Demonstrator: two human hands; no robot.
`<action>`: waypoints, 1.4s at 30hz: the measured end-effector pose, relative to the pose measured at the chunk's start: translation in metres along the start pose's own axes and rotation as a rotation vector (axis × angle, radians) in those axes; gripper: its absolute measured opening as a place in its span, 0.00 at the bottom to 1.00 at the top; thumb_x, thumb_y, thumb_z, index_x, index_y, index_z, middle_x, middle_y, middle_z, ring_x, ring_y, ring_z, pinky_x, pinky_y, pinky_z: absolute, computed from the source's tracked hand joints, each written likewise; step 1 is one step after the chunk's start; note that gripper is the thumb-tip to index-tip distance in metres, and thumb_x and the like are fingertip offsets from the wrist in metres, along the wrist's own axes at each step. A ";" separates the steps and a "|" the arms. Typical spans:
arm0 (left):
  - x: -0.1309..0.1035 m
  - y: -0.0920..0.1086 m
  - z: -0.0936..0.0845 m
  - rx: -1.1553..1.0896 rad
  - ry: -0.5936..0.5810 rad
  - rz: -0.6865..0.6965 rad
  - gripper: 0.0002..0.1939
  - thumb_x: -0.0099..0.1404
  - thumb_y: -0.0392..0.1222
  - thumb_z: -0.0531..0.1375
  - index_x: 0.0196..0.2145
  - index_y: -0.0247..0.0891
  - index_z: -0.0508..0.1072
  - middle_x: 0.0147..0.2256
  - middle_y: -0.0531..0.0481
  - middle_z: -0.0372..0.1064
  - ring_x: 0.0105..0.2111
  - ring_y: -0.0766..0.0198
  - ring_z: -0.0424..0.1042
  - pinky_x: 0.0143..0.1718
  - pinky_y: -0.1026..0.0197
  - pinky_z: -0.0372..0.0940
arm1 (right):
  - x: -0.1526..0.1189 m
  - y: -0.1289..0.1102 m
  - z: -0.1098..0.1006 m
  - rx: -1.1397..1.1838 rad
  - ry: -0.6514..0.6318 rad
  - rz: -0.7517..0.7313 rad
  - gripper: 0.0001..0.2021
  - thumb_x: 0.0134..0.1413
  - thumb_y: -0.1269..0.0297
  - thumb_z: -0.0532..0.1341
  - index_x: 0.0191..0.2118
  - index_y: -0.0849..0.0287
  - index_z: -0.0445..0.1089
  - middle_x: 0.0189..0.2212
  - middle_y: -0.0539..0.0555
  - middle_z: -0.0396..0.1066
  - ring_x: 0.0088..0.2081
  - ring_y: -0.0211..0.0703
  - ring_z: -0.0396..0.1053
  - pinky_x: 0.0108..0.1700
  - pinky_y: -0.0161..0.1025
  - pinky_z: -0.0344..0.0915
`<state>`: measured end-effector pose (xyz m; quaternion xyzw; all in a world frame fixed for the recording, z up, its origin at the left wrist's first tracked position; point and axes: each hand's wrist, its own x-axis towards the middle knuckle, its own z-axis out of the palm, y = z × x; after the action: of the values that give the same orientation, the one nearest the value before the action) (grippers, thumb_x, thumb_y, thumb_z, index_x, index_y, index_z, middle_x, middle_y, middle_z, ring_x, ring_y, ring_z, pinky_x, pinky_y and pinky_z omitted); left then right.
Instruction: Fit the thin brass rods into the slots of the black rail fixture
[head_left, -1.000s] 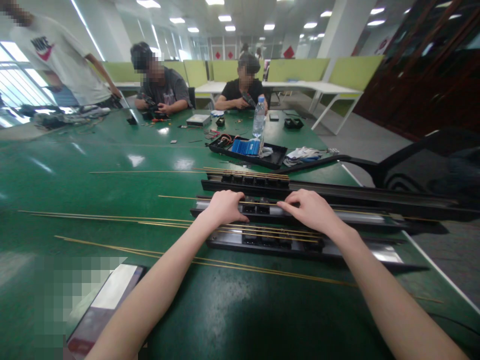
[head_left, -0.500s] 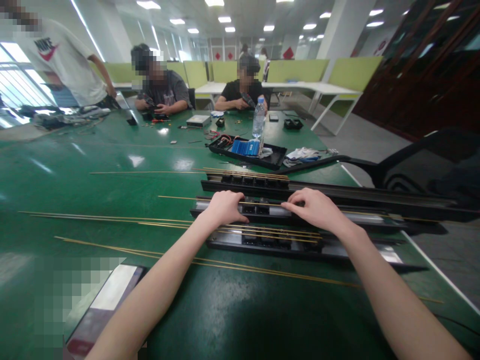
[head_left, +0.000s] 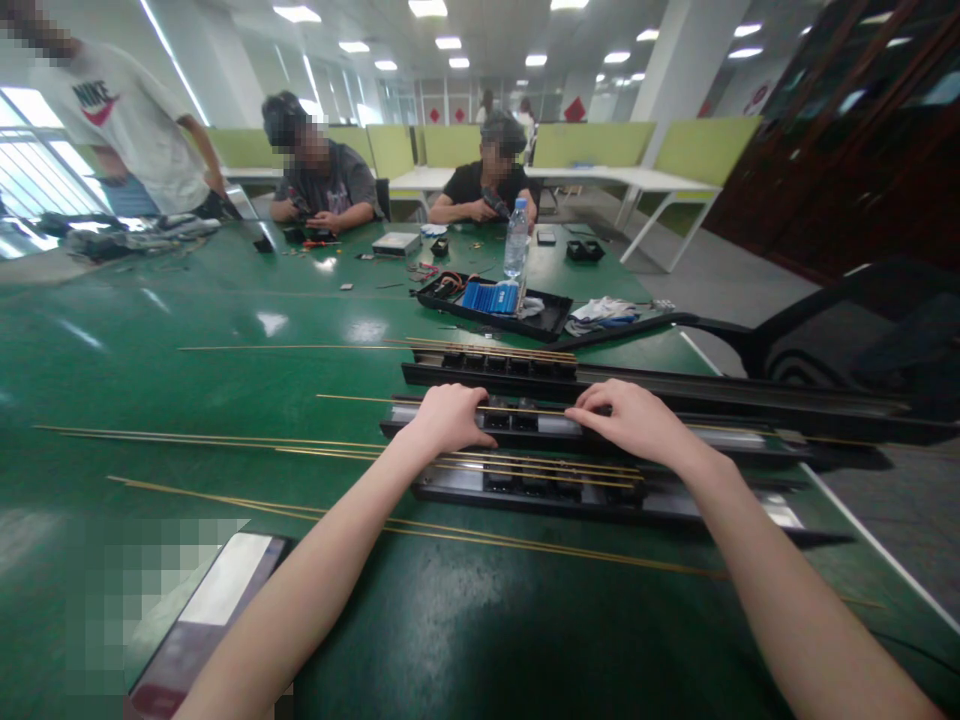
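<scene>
1. left hand (head_left: 452,415) straddles middle channel (head_left: 540,438), thumb at near wall, fingers toward far side; can't tell if it grips.
2. right hand (head_left: 628,417) pinches golden rod (head_left: 352,398) by thumb and fingertips.
3. rod runs lengthwise along middle channel; left end juts past, over worktop (head_left: 450,630).
4. near channel (head_left: 525,506) just beside.
</scene>
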<state>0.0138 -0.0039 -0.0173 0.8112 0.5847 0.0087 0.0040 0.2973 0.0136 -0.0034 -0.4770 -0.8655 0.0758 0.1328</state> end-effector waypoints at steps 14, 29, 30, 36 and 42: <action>0.000 -0.001 0.000 0.010 0.018 0.007 0.38 0.48 0.69 0.64 0.51 0.44 0.73 0.45 0.43 0.77 0.44 0.46 0.76 0.43 0.52 0.68 | -0.001 0.000 -0.002 0.009 -0.013 -0.004 0.19 0.61 0.48 0.56 0.30 0.52 0.80 0.39 0.51 0.79 0.40 0.48 0.74 0.45 0.41 0.66; 0.001 -0.002 0.002 0.013 0.001 -0.001 0.40 0.48 0.70 0.64 0.54 0.44 0.71 0.47 0.42 0.76 0.46 0.46 0.75 0.45 0.52 0.68 | 0.000 -0.001 -0.003 -0.003 -0.018 0.013 0.21 0.62 0.47 0.55 0.29 0.52 0.80 0.39 0.51 0.79 0.40 0.48 0.74 0.44 0.41 0.66; 0.001 -0.002 0.002 0.013 -0.001 -0.002 0.40 0.49 0.69 0.64 0.54 0.44 0.71 0.47 0.42 0.76 0.46 0.46 0.75 0.45 0.52 0.67 | 0.000 -0.001 -0.003 -0.007 -0.020 0.011 0.21 0.62 0.46 0.55 0.29 0.52 0.80 0.39 0.51 0.79 0.40 0.48 0.74 0.44 0.41 0.66; 0.000 -0.001 0.001 0.022 0.008 -0.002 0.39 0.49 0.69 0.64 0.53 0.43 0.72 0.46 0.42 0.77 0.45 0.46 0.75 0.44 0.52 0.68 | 0.001 -0.006 -0.001 -0.028 0.009 -0.020 0.21 0.62 0.47 0.55 0.32 0.53 0.80 0.37 0.53 0.79 0.40 0.49 0.73 0.42 0.42 0.66; 0.002 -0.002 0.003 0.021 0.019 0.008 0.38 0.48 0.69 0.64 0.51 0.44 0.73 0.45 0.43 0.77 0.44 0.46 0.76 0.43 0.51 0.68 | 0.002 -0.019 0.003 -0.095 0.041 -0.069 0.19 0.64 0.51 0.56 0.33 0.55 0.79 0.38 0.53 0.79 0.39 0.47 0.73 0.41 0.41 0.65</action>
<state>0.0124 -0.0016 -0.0203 0.8135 0.5814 0.0102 -0.0101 0.2800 0.0047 -0.0009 -0.4541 -0.8812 0.0203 0.1300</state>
